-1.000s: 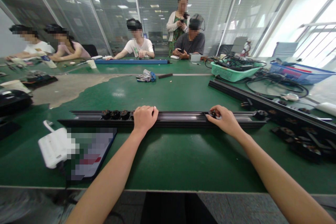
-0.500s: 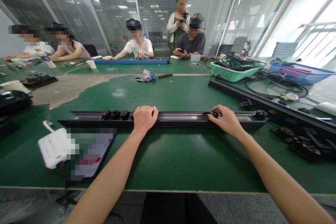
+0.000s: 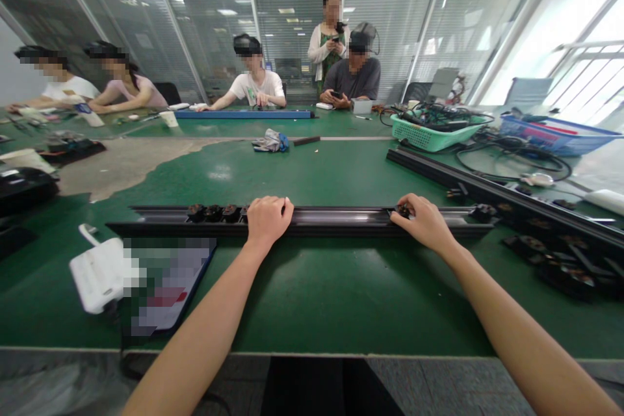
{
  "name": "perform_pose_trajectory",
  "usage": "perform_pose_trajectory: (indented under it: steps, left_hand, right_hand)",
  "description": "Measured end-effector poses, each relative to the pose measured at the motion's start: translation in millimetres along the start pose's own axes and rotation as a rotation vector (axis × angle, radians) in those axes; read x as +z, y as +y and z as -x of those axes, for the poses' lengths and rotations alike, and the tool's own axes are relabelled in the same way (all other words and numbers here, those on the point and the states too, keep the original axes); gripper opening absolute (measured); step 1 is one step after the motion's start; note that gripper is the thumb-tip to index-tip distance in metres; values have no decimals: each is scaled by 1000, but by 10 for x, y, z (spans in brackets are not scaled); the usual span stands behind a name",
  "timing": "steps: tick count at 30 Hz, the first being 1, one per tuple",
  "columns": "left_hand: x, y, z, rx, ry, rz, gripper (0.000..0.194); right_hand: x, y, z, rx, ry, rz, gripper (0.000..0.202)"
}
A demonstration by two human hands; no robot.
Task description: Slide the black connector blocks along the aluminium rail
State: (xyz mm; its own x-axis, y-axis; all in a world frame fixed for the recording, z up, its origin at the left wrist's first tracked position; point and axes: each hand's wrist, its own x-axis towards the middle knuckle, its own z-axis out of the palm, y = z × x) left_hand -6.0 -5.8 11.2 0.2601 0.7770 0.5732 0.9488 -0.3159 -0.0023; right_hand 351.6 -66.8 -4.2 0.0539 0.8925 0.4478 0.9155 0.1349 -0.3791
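Note:
A long black channel [image 3: 336, 229] with raised side walls lies crosswise on the green table in front of me. Several small round black modules with copper-coloured parts [image 3: 213, 212] sit in its left part, and another black module [image 3: 480, 212] is near the right end. My left hand [image 3: 268, 224] is closed over the channel just right of the row, its fingertips hidden behind. Between the fingers and thumb of my right hand [image 3: 423, 218] is a small black module [image 3: 403, 210], held inside the channel right of its middle.
A white device [image 3: 100, 276] and a phone [image 3: 182, 296] lie at front left. To the right are a second black rail [image 3: 439, 172], loose black parts [image 3: 560, 266], a green basket [image 3: 424, 136] and a blue basket [image 3: 560, 136]. Co-workers [image 3: 256, 81] are across the table.
My right hand has shifted slightly right along the channel with the small module. My left hand and the channel have stayed nearly in place.

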Motion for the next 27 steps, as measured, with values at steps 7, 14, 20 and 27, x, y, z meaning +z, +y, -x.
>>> perform_pose_trajectory:
  steps: [7,14,20,27]
  left_hand:
    - [-4,0,-1,-8,-11,17,46]
    - [-7,1,-4,-9,-6,12,46]
    - [0,-4,-1,-8,-5,15,47]
    - [1,-2,-3,-8,-6,5,47]
  right_hand:
    - [-5,13,-4,12,-6,9,24]
    - [-17,17,-7,22,-9,10,24]
    - [-22,25,-6,20,-5,20,22]
    - [-17,48,-3,22,9,30,22]
